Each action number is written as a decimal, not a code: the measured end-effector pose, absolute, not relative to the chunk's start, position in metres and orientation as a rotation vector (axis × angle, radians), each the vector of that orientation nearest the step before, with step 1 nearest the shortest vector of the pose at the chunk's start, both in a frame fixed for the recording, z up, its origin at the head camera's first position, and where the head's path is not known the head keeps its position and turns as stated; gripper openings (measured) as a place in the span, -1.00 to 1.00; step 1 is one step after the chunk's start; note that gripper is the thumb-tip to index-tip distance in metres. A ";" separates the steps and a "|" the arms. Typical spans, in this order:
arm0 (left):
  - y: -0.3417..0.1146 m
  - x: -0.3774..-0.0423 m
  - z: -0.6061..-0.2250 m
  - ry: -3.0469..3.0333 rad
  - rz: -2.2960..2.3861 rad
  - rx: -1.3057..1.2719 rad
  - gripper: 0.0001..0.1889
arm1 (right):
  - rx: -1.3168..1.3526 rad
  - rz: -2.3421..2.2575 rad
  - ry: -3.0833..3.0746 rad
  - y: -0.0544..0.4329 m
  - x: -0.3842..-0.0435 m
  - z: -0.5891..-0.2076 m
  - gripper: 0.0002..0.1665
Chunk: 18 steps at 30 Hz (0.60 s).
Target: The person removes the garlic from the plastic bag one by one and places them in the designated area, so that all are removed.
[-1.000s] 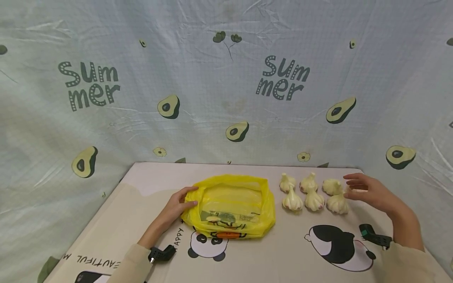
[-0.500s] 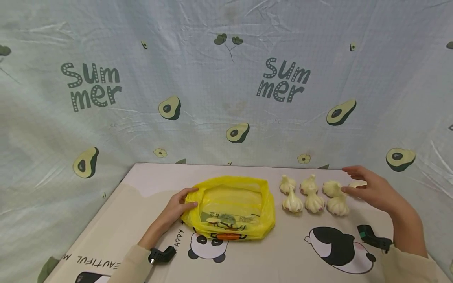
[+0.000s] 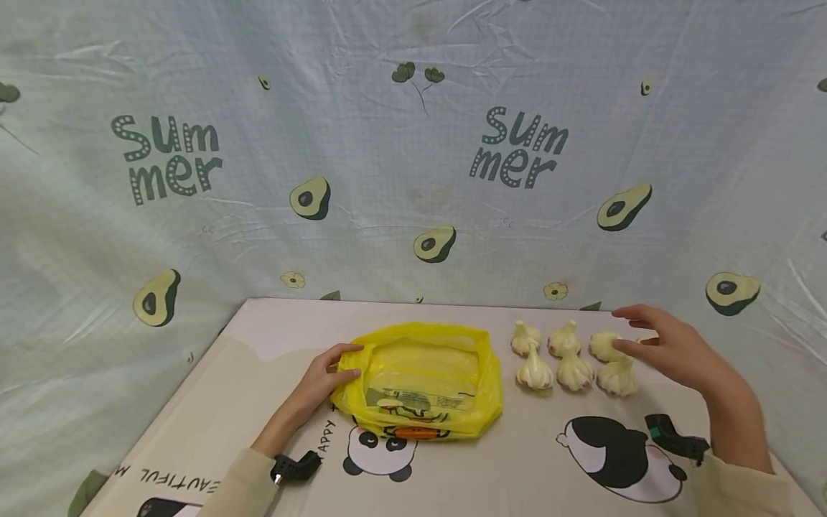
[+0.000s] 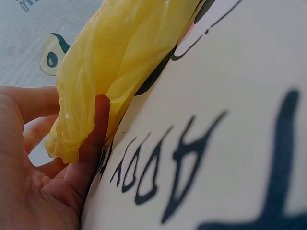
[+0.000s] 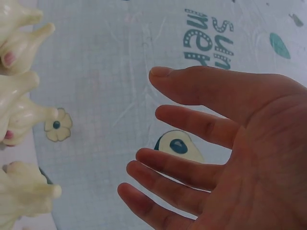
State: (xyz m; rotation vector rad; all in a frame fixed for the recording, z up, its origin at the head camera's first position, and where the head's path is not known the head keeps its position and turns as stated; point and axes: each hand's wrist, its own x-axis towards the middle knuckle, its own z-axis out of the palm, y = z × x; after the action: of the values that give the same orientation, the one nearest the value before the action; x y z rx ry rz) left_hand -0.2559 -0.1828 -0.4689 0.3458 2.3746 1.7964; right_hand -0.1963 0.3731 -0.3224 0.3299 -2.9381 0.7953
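A yellow plastic bag [image 3: 486, 388] lies on the table with its mouth spread wide. My left hand [image 3: 319, 379] grips the bag's left edge; in the left wrist view the yellow film [image 4: 129, 43] runs between thumb and fingers. Several pale garlic bulbs stand right of the bag in pairs, among them a front bulb [image 3: 535, 371] and a back right bulb [image 3: 604, 346]. Over the right end of this group my right hand [image 3: 685, 355] hovers, fingers spread apart. The right wrist view shows the hand [image 5: 206, 158] holding nothing. Another bulb is mostly hidden behind it.
The printed table sheet [image 3: 504, 467] carries panda drawings and lettering. A hanging cloth [image 3: 362, 251] with avocado prints closes off the back and sides. Small black wrist cameras sit on both wrists, the left one [image 3: 297, 465] close to the table.
My right hand first shifts back and right, showing a pale bulb behind it, then comes slightly left toward the back right bulb. The left hand and bag stay in place.
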 end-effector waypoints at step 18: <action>-0.181 -0.255 -0.469 2.414 1.789 0.335 -0.37 | 0.363 0.770 -2.910 0.367 -0.194 -0.322 -0.34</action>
State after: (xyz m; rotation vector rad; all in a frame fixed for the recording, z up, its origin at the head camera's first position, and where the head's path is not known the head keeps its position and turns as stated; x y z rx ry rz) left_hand -0.2554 -0.1812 -0.4692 0.3353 2.4135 1.7893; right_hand -0.1943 0.3674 -0.3223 0.3627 -2.9097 0.7696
